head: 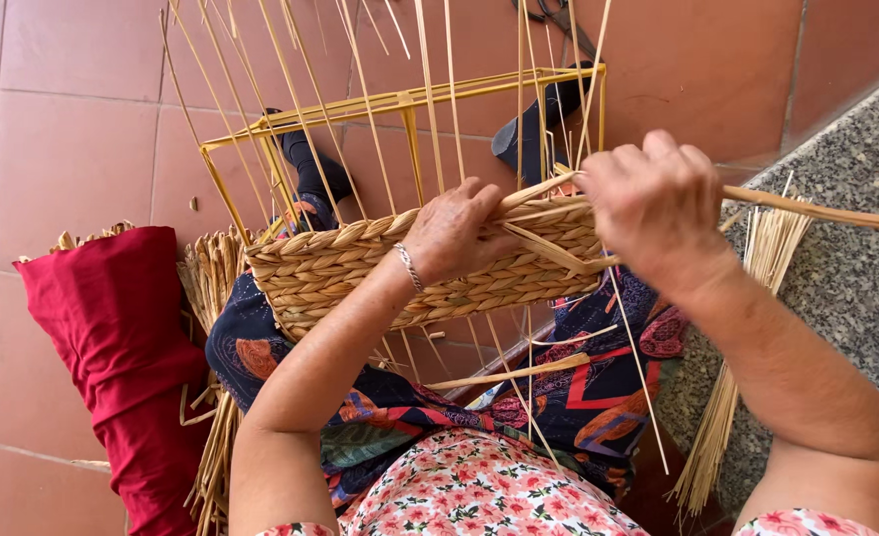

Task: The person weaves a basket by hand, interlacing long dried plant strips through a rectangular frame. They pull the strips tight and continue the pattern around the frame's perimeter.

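The half-woven basket of braided tan straw (410, 263) rests on your lap, built around a yellow metal wire frame (405, 104) whose open end points away from you over the red tiled floor (72, 119). Thin pale upright straw stakes (430, 89) rise from the woven band and fan out past the frame.

Your left hand (454, 233) lies on the top edge of the woven band, wrist bent, forearm reaching up from the lower left; its fingers are curled over the rim, pressing the weave. A silver bracelet (409, 266) circles that wrist.

Your right hand (658, 203) sits at the basket's right end, knuckles up, fingers clenched around a flat tan straw strand (816, 210) that runs off to the right.

Your patterned dark blue skirt (578, 397) lies under the basket. A bundle of loose straw (727, 397) lies on the speckled grey stone step (856, 278) at your right. A red cloth bundle (122, 337) lies on the floor at your left.
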